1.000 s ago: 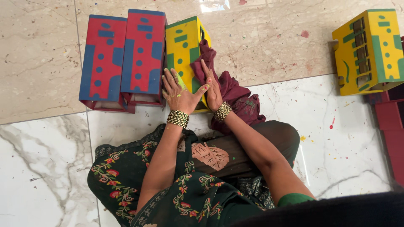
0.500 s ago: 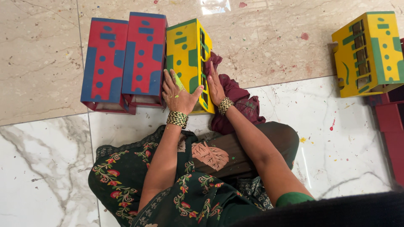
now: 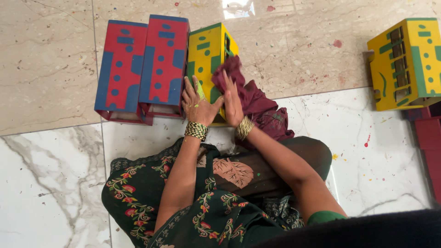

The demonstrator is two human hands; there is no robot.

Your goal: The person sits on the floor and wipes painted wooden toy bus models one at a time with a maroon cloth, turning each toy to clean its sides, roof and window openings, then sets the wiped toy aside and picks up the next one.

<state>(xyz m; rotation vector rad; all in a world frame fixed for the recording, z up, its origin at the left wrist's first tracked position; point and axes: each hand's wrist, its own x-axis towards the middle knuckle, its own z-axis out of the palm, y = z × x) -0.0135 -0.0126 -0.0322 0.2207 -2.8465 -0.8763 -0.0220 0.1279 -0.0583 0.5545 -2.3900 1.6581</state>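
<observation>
A yellow box painted with green marks (image 3: 207,55) stands on the floor in front of my knees. My left hand (image 3: 197,103), flecked with green paint, presses flat on its near face. Against the box's right side my right hand (image 3: 232,98) pushes a dark maroon cloth (image 3: 257,103); the cloth trails down onto the floor by my lap. Both wrists wear gold bangles.
Two red boxes with blue marks (image 3: 121,69) (image 3: 165,62) stand side by side just left of the yellow box. Another yellow and green box (image 3: 406,62) sits at the right edge, with dark red pieces (image 3: 429,138) below it. Paint specks dot the marble floor.
My right hand slid with the cloth from the box's near face to its right side, bunching the cloth higher. My left hand stayed flat on the box.
</observation>
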